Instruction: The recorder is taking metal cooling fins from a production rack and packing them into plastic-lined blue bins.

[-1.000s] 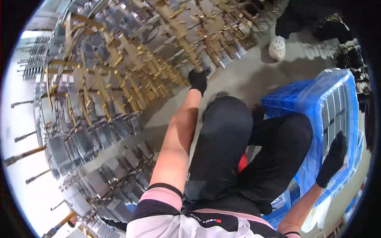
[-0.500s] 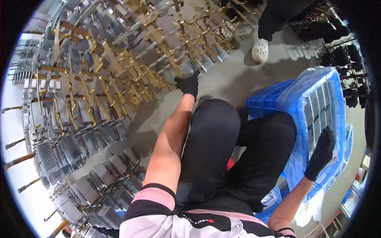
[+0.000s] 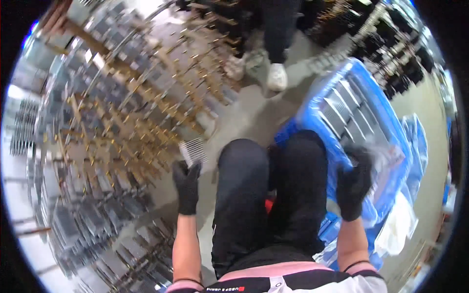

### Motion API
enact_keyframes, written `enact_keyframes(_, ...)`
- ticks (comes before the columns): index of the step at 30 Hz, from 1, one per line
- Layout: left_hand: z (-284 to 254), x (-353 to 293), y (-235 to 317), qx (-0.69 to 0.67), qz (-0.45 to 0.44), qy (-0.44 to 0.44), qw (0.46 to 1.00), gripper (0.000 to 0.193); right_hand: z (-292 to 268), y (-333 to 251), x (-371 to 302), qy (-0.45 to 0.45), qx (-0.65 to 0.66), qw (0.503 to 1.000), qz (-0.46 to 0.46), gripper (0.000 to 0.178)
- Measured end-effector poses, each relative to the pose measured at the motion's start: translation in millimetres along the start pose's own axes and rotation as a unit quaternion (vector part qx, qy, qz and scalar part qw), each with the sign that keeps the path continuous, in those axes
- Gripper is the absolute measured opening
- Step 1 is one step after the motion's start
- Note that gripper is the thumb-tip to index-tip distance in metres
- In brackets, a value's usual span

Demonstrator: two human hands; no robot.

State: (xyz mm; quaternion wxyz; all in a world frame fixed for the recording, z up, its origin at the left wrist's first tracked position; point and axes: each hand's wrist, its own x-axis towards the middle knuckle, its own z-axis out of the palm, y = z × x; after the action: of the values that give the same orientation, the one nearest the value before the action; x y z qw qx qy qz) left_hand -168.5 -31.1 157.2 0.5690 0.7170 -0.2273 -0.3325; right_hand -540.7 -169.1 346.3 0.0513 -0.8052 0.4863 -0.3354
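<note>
Part (image 3: 194, 150), finned and grey, now at the fingertips of the left hand (image 3: 186, 189), by the right edge of the hook rack (image 3: 139, 129). Half a second ago that hand showed nothing in it. Thumb and fingers appear to pinch the part's lower edge; whether it still touches a hook cannot be told.

Right hand (image 3: 355, 185) now over the left edge of the crate (image 3: 308, 111), toward the near corner; earlier it lay farther onto the finned rows (image 3: 359, 110). Blurred, so finger state cannot be told, nor whether it grips the clear film (image 3: 387, 161) beside it. Rows lie toward the crate's far edge.

Judgement: one part is in hand, well apart from the crate; its handling seems only begun.
</note>
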Motion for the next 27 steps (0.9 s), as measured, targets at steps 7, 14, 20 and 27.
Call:
enact_keyframes(7, 44.8, -114.1, 131.5, 0.016, 0.174, -0.092, 0.98, 0.046, 11.5, -98.1, 4.8, -0.195, 0.399, 0.892, -0.081, 0.075)
enact_keyframes(14, 118.2, -115.0, 196.1, 0.144, 0.341, -0.247, 0.896, 0.055, -49.3, 6.2, 4.1, -0.08, 0.288, 0.954, 0.04, 0.08)
enact_keyframes(20, 26.8, -41.6, 156.2, 0.207, 0.359, 0.013, 0.91, 0.034, -121.5, 142.3, 5.0, -0.054, -0.033, 0.997, 0.032, 0.076)
enact_keyframes(27, -15.0, 39.3, 23.2, 0.194, 0.1, -0.13, 0.967, 0.026, -87.7, 253.9, 2.3, -0.215, -0.157, 0.96, 0.091, 0.064)
